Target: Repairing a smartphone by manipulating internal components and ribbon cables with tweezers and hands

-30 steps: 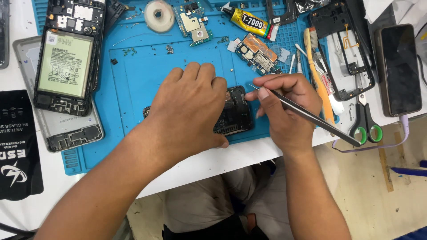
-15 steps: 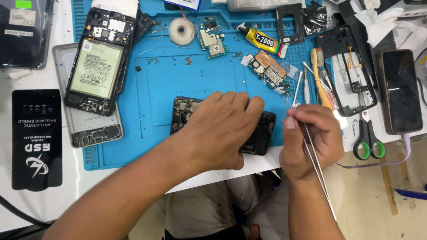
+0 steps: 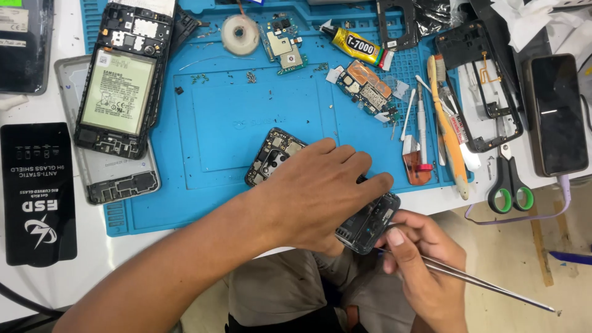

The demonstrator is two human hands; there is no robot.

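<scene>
My left hand lies flat over an opened black phone at the near edge of the blue work mat, pinning it down. The phone's bottom end sticks out past the table edge. My right hand sits below that end, off the table, gripping long metal tweezers whose tips point at the phone's bottom end.
A second opened phone with its battery showing lies at the mat's left. Circuit boards, a glue tube, a tape roll, small tools, scissors, a black frame and a dark phone crowd the right.
The view shifted. My left hand stayed on the black phone while my right hand dropped with the tweezers from beside the phone to below its bottom end.
</scene>
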